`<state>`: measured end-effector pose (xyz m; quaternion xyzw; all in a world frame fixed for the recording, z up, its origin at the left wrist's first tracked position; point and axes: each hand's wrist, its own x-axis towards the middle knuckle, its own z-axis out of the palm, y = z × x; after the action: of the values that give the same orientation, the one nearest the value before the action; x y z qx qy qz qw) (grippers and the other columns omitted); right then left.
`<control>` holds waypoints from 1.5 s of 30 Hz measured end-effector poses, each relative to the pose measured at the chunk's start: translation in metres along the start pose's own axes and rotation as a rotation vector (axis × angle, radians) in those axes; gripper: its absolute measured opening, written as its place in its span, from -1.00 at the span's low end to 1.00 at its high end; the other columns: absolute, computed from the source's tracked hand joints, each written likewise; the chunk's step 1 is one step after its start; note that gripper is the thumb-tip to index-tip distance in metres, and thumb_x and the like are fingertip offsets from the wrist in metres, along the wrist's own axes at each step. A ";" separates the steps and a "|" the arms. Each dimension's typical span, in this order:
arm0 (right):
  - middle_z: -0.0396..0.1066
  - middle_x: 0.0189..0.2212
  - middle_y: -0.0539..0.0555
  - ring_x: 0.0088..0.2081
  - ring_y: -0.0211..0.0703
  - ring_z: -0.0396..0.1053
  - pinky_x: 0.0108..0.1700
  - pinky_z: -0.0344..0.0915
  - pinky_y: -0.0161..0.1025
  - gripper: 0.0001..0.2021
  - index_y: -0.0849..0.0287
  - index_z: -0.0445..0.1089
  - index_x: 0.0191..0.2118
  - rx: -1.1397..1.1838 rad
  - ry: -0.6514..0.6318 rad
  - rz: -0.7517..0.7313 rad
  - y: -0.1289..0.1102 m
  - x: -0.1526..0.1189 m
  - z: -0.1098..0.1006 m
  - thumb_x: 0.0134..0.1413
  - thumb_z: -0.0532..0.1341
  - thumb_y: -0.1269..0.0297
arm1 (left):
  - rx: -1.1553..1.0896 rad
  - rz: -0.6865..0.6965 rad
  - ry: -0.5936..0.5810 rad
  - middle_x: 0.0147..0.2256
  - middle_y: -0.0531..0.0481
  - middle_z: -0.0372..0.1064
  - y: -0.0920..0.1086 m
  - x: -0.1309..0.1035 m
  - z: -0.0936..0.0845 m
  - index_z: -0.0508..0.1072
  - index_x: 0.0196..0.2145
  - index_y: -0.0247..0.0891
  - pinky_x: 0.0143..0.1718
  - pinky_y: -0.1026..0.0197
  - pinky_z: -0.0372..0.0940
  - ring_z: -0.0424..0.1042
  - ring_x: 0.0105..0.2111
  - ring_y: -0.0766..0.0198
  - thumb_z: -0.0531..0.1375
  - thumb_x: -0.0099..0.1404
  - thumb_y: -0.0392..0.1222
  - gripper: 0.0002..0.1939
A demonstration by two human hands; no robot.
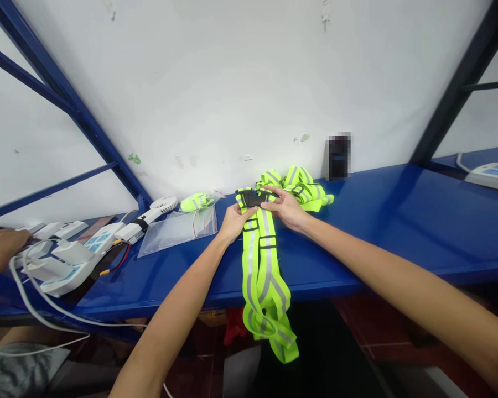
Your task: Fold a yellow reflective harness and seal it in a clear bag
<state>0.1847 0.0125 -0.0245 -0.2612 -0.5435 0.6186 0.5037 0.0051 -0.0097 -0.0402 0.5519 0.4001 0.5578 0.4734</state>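
Note:
Between my two hands is a black side-release buckle [252, 198] on a neon yellow reflective strap harness [268, 276]. My left hand [233, 223] pinches the buckle's left end, thumb along its lower edge. On the other end, my right hand [288, 209] grips with thumb and fingers. The harness straps, with grey reflective stripes and black sliders, hang down over the table's front edge in loops. Just behind my right hand lies a heap of similar yellow straps [311, 194]. Whether the two buckle halves are fully clicked together I cannot tell.
On the blue table [382, 221] lie clear plastic bags [178, 231], a bundled yellow strap [196, 202], a white handheld fan [164, 204] and a white power strip [72, 273] with cables. A dark blurred box [338, 159] stands by the wall. Another person's hand [4, 246] is at far left.

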 end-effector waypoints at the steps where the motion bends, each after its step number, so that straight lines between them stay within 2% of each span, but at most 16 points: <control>1: 0.52 -0.38 0.01 -0.40 -0.19 0.47 -0.30 0.47 -0.24 -0.30 0.12 0.35 0.14 -0.054 0.012 -0.055 0.001 0.000 0.000 -0.23 0.47 0.31 | -0.006 -0.030 -0.018 -0.19 -0.17 0.58 -0.001 0.000 0.000 0.54 -0.12 -0.36 -0.12 0.09 0.40 0.55 -0.22 0.08 0.44 0.01 0.00 -0.47; 3: 0.53 -0.20 0.10 -0.27 -0.11 0.50 -0.20 0.48 -0.18 -0.33 0.13 0.35 0.12 -0.156 0.042 -0.163 0.002 0.001 -0.001 -0.20 0.46 0.27 | -0.012 -0.091 -0.042 -0.18 -0.17 0.58 -0.001 -0.001 0.002 0.53 -0.10 -0.34 -0.14 0.11 0.40 0.56 -0.23 0.09 0.40 0.07 0.03 -0.50; 6: 0.42 0.07 0.17 -0.07 -0.02 0.47 -0.09 0.46 -0.13 -0.42 0.12 0.36 0.11 -0.279 0.079 -0.288 0.006 0.001 0.000 -0.12 0.40 0.25 | -0.024 -0.166 -0.051 -0.23 -0.16 0.59 0.000 -0.002 0.004 0.54 -0.16 -0.34 -0.16 0.12 0.39 0.56 -0.26 0.09 0.39 0.09 0.01 -0.57; 9: 0.34 0.16 0.16 0.03 0.01 0.41 -0.04 0.44 -0.13 -0.47 0.10 0.35 0.13 -0.383 0.090 -0.381 0.009 -0.002 0.002 -0.02 0.34 0.26 | -0.034 -0.186 -0.079 -0.24 -0.16 0.59 0.001 -0.002 0.007 0.55 -0.18 -0.34 -0.11 0.08 0.38 0.57 -0.24 0.06 0.38 0.09 0.00 -0.58; 12: 0.34 0.17 0.12 0.02 0.01 0.41 -0.02 0.42 -0.11 -0.50 0.08 0.34 0.15 -0.498 0.103 -0.469 0.011 -0.006 0.004 0.04 0.28 0.29 | -0.008 -0.163 -0.111 -0.21 -0.17 0.59 0.002 -0.004 0.009 0.55 -0.14 -0.34 -0.03 0.04 0.36 0.55 -0.17 0.03 0.40 0.08 -0.01 -0.55; 15: 0.36 0.15 0.09 -0.25 -0.09 0.45 -0.10 0.42 -0.09 -0.51 0.04 0.32 0.18 -0.589 0.106 -0.490 0.011 -0.010 0.006 0.09 0.24 0.29 | -0.011 -0.142 -0.114 -0.19 -0.17 0.58 0.004 -0.006 0.011 0.54 -0.10 -0.34 0.01 0.01 0.34 0.53 -0.10 0.00 0.42 0.06 -0.03 -0.51; 17: 0.37 0.14 0.10 -0.43 -0.18 0.38 -0.21 0.41 -0.09 -0.44 0.00 0.24 0.24 -0.612 0.106 -0.467 0.010 -0.011 0.006 0.10 0.23 0.29 | -0.029 -0.133 -0.112 -0.17 -0.18 0.58 0.004 -0.007 0.013 0.53 -0.08 -0.34 0.02 -0.01 0.34 0.52 -0.08 -0.01 0.44 0.03 -0.06 -0.48; 19: 0.38 0.11 0.11 -0.46 -0.19 0.34 -0.27 0.39 -0.10 -0.38 0.00 0.17 0.29 -0.629 0.108 -0.451 0.009 -0.011 0.005 0.08 0.23 0.29 | -0.033 -0.111 -0.102 -0.12 -0.19 0.56 0.005 -0.007 0.014 0.52 -0.06 -0.35 0.03 -0.02 0.33 0.51 -0.06 -0.02 0.45 0.01 -0.08 -0.46; 21: 0.41 0.05 0.12 -0.41 -0.14 0.37 -0.27 0.37 -0.12 -0.43 0.05 0.23 0.23 -0.644 0.107 -0.458 0.008 -0.010 0.005 0.07 0.24 0.30 | -0.024 -0.085 -0.081 -0.07 -0.20 0.54 0.005 -0.006 0.015 0.51 -0.06 -0.35 0.04 -0.01 0.32 0.50 -0.05 -0.02 0.45 -0.01 -0.10 -0.45; 24: 0.46 -0.09 0.11 -0.29 -0.06 0.40 -0.30 0.33 -0.17 -0.66 0.13 0.36 -0.01 -0.685 0.102 -0.483 0.006 -0.009 0.006 0.05 0.23 0.31 | -0.005 -0.054 -0.056 -0.05 -0.21 0.52 0.005 -0.004 0.015 0.50 -0.08 -0.36 0.05 0.00 0.31 0.49 -0.05 -0.01 0.45 -0.02 -0.11 -0.45; 28: 0.44 -0.24 0.07 -0.29 -0.05 0.36 -0.34 0.26 -0.20 -0.81 0.11 0.32 -0.16 -0.736 0.097 -0.494 0.006 -0.009 0.007 0.05 0.21 0.33 | 0.026 -0.025 -0.022 -0.12 -0.17 0.54 0.004 -0.003 0.015 0.47 -0.09 -0.34 0.05 0.00 0.30 0.49 -0.06 -0.01 0.45 -0.03 -0.13 -0.46; 31: 0.43 -0.28 0.06 -0.23 -0.01 0.38 -0.24 0.29 -0.15 -0.85 0.09 0.27 -0.21 -0.711 0.057 -0.514 0.007 -0.009 0.006 0.05 0.19 0.35 | 0.037 -0.021 0.009 -0.11 -0.16 0.52 0.002 -0.002 0.015 0.44 -0.08 -0.34 0.08 -0.01 0.28 0.48 -0.05 0.01 0.44 -0.02 -0.16 -0.46; 37: 0.48 -0.17 0.10 -0.12 0.03 0.43 -0.08 0.33 -0.08 -0.77 0.11 0.31 -0.11 -0.753 -0.009 -0.548 0.008 -0.011 0.004 0.07 0.15 0.42 | -0.016 -0.091 0.003 -0.11 -0.14 0.53 0.002 -0.003 0.016 0.46 -0.04 -0.31 0.07 -0.02 0.30 0.49 -0.06 0.03 0.43 -0.03 -0.22 -0.45; 40: 0.49 -0.03 0.11 0.01 0.02 0.43 0.06 0.32 -0.05 -0.66 0.10 0.33 -0.01 -0.755 -0.038 -0.586 0.007 -0.012 0.004 0.09 0.11 0.46 | -0.093 -0.186 -0.025 -0.17 -0.14 0.56 0.007 -0.005 0.017 0.50 -0.12 -0.32 0.02 -0.03 0.34 0.54 -0.14 0.02 0.45 -0.08 -0.27 -0.49; 45: 0.47 0.05 0.06 0.10 -0.04 0.40 0.19 0.27 -0.02 -0.47 0.04 0.33 0.18 -0.745 -0.028 -0.645 0.007 -0.011 0.002 0.09 0.04 0.52 | -0.189 -0.334 -0.052 -0.24 -0.16 0.58 0.012 -0.010 0.018 0.54 -0.19 -0.35 -0.01 -0.04 0.38 0.57 -0.24 0.03 0.45 -0.09 -0.33 -0.57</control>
<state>0.1844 0.0019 -0.0325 -0.2339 -0.7878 0.1982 0.5343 0.0211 -0.0236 -0.0301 0.4455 0.4196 0.4921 0.6192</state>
